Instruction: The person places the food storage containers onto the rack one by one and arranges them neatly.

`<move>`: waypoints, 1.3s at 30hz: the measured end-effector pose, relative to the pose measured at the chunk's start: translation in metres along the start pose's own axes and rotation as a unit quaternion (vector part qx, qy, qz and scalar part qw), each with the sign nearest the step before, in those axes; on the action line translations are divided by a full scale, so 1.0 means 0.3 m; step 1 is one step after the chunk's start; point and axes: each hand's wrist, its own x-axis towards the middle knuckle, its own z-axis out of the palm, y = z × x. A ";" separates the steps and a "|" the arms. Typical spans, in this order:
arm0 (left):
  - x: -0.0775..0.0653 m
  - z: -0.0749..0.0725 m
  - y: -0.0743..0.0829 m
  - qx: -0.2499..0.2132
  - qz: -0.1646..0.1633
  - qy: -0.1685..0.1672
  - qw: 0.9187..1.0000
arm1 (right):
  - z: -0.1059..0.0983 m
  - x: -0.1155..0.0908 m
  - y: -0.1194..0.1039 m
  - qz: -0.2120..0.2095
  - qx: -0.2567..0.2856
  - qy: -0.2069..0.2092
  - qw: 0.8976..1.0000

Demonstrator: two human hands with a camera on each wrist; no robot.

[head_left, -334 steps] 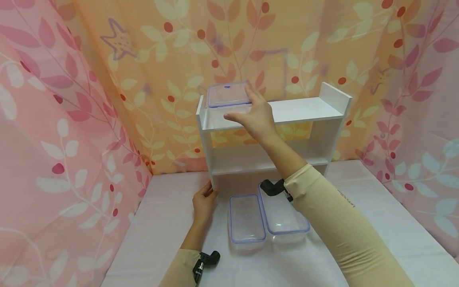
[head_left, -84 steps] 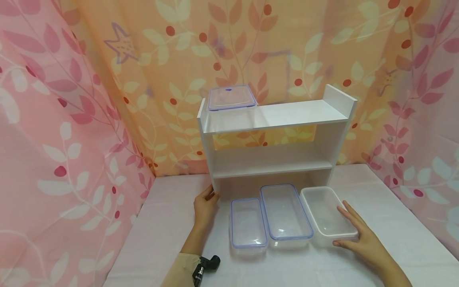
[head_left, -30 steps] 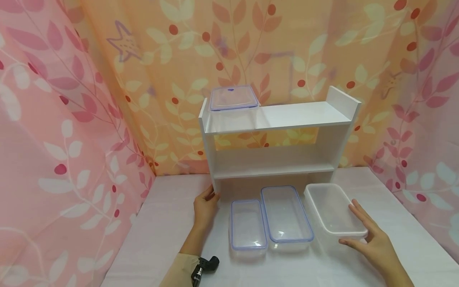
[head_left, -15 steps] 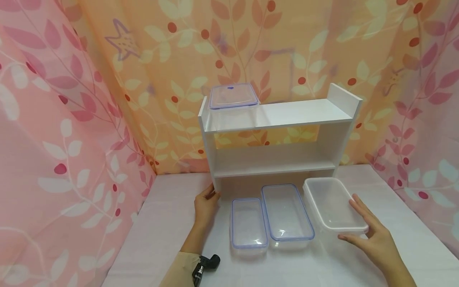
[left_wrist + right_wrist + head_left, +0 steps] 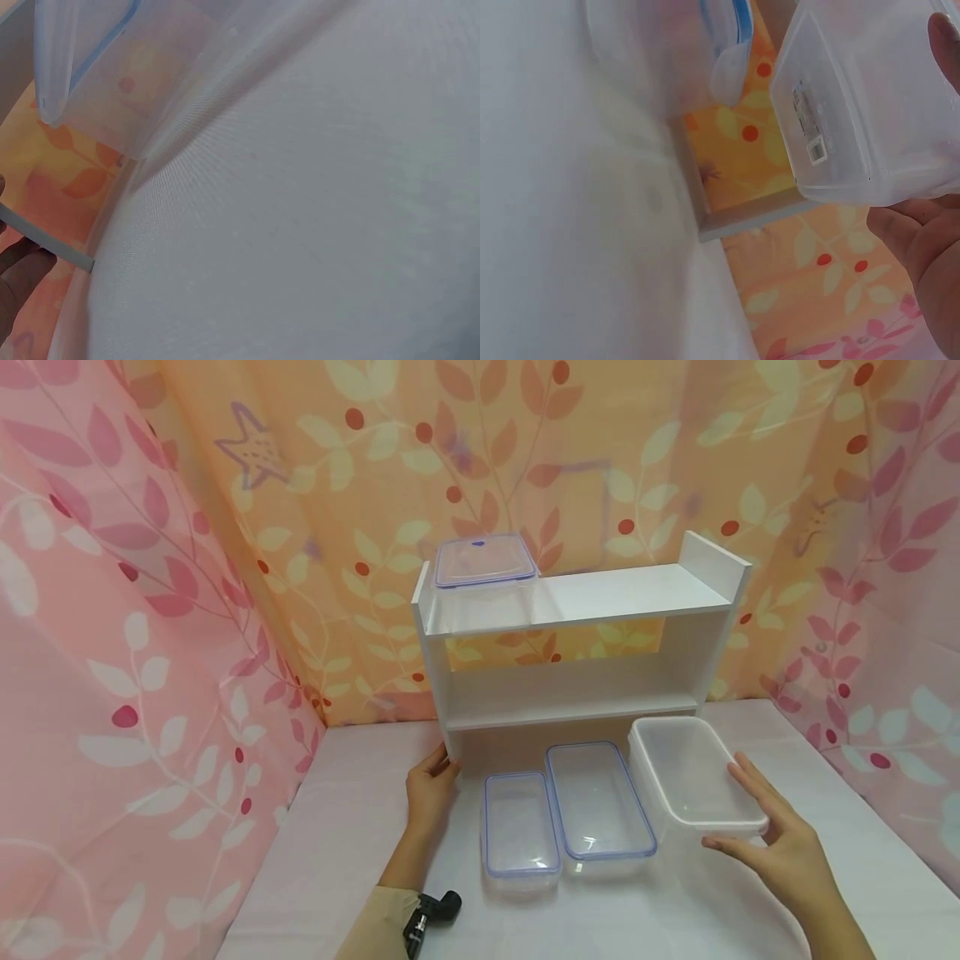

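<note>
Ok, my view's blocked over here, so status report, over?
Right hand holding white-rimmed container, raised off table. Left hand gripping shelf unit by its left side. Possibly in the way: two blue-rimmed containers in front.

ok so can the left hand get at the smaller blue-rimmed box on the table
Probably yes: nothing stands between the left hand and the smaller blue-rimmed box, though that hand grips the white shelf and would likely have to let go.
</note>
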 end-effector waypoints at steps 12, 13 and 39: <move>-0.005 -0.005 0.016 0.010 0.003 0.006 1.000 | 0.000 0.017 -0.055 0.007 0.006 0.001 1.000; -0.004 -0.005 0.015 0.010 0.002 0.006 1.000 | -0.001 0.018 -0.059 0.006 0.005 0.002 1.000; 0.000 -0.003 0.007 0.000 -0.006 -0.002 1.000 | -0.025 0.079 -0.208 0.010 0.006 0.016 1.000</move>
